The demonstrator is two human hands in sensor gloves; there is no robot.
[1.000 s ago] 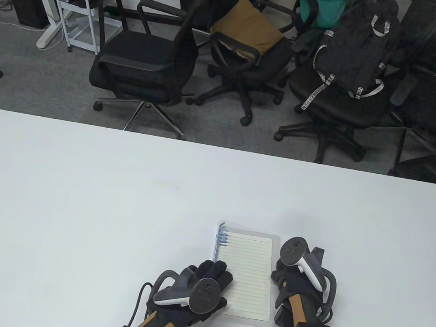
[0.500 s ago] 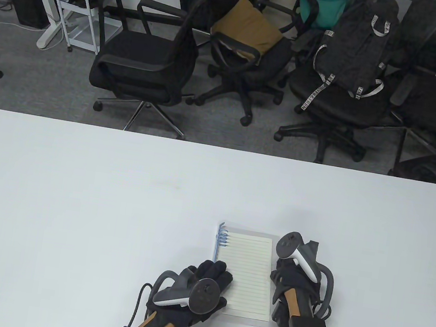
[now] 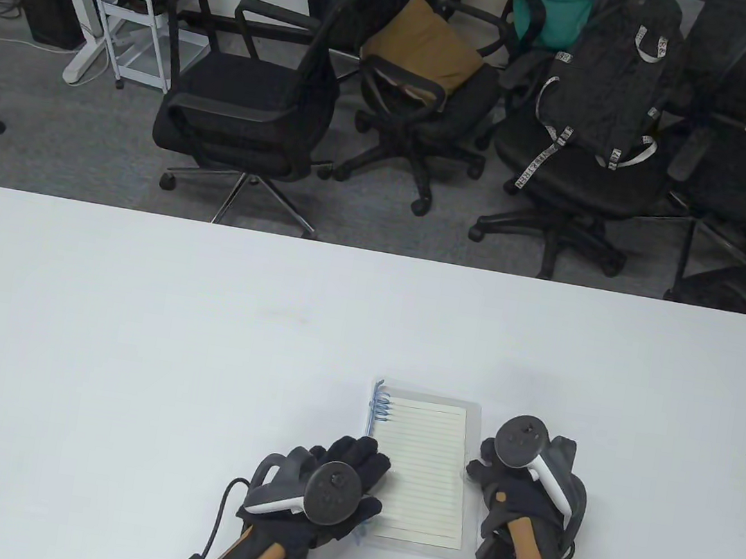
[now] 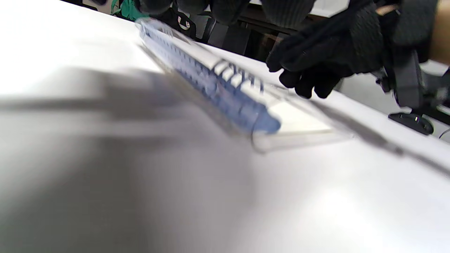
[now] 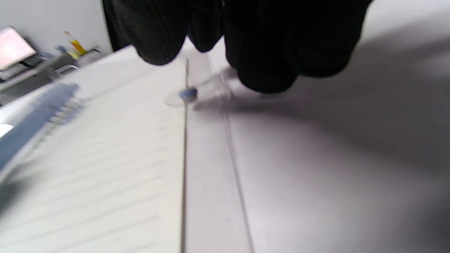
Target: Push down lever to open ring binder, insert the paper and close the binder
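White table point(image 3: 196, 337) seen from above, w/ a small clear-covered ring binder point(image 3: 471, 441) lying open and flat near the table's front edge, right of centre. A lined paper sheet point(image 3: 425, 469) lies on it, its left side at the blue ring spine point(image 3: 379, 408); rings visible only at the far end, rest hidden by the left hand point(image 3: 344, 475). Left hand rests at the binder's left edge, over the spine's near part, fingers fairly straight and spread, gripping nothing visible. Right hand point(image 3: 503, 484) sits just beside the binder's right edge, fingertips at the cover; its wrist view is blurred and shows dark fingers over the clear edge, so can't tell if it pinches the cover or only touches it. Judgement: paper looks already seated on the rings; can't tell whether rings are snapped together. Left to do, prob.: confirm rings locked, then fold the cover over to close.
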